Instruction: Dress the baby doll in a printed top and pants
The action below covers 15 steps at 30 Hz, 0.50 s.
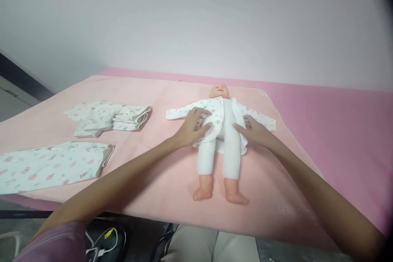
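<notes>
A baby doll (231, 143) lies face up on a pink blanket, its feet toward me. It wears a white printed jacket (216, 110) with both sleeves spread out, over white leggings. The jacket's left-hand panel lies across the doll's chest; the other panel is folded back at the right side. My left hand (195, 126) rests on the left-hand panel with its fingers apart. My right hand (250, 129) is at the doll's right-hand side by the folded-back panel, thumb toward the doll's hip and fingers curled at the cloth; its grip is partly hidden.
Folded printed clothes (104, 118) lie at the left on the pink blanket (153, 188). Nearer me is a printed garment (55, 166). A white wall rises behind the table, and a white cable (115, 239) lies below its front edge.
</notes>
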Tool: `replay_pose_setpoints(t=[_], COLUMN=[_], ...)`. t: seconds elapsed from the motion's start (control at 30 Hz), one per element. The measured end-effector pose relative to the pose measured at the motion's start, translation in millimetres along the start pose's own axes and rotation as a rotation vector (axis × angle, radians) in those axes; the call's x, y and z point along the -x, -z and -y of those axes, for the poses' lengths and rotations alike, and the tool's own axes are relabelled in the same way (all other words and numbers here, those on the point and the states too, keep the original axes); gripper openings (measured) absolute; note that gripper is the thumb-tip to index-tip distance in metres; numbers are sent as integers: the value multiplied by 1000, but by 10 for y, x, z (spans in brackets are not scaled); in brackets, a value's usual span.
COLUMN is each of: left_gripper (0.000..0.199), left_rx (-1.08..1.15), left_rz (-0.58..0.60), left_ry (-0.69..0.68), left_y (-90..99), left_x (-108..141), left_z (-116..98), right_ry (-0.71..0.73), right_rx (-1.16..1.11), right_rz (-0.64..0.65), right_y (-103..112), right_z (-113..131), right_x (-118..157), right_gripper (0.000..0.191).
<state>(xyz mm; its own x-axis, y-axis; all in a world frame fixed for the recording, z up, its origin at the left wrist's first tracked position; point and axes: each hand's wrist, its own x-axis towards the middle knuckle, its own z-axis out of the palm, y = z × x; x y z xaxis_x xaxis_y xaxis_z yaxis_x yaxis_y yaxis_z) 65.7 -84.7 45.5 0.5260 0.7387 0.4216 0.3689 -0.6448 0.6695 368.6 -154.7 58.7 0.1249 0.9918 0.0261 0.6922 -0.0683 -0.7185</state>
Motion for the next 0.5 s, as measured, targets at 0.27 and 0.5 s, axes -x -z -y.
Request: replay_pose_setpoints(t=[0.27,0.5], left_gripper=[61,65], left_rx=[-6,14], left_rz=[-17,159], left_ry=[-48,-219], left_y=[-274,105], left_x=[402,441], left_z=[-76,211], right_ry=[60,508], right_rx=[-241,-47], right_rz=[-43,-44], right_y=[27,-469], right_z=[518,739], right_x=[90,415], right_gripper=[49,28])
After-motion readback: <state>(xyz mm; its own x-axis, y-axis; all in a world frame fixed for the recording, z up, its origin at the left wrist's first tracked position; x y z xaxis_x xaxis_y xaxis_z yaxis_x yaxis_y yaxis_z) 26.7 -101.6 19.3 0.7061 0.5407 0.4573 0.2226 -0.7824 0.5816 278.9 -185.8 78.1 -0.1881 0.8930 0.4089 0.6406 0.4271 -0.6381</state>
